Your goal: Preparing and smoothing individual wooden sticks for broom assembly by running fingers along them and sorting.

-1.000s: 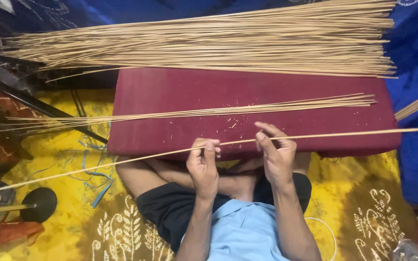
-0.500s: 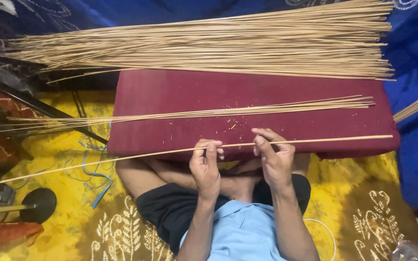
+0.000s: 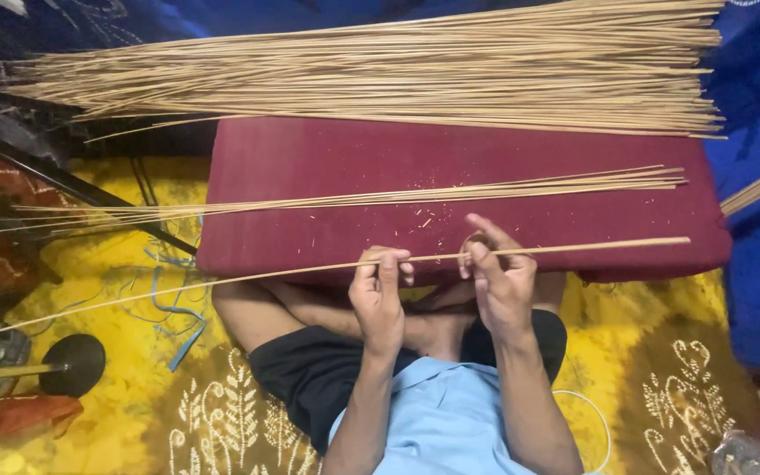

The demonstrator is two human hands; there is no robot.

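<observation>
1. Over my lap, I see my left hand [image 3: 378,295] and my right hand [image 3: 500,280] pinching one long thin bamboo stick [image 3: 573,248] (fingers closed on it).
2. The stick lies across the near edge of the dark red cushion [image 3: 310,167] and pokes out far to the left over the yellow cloth [image 3: 134,413].
3. A small bunch of sticks [image 3: 485,192] rests on the cushion's middle.
4. A big pile of sticks [image 3: 398,75] lies along its far edge.
</observation>
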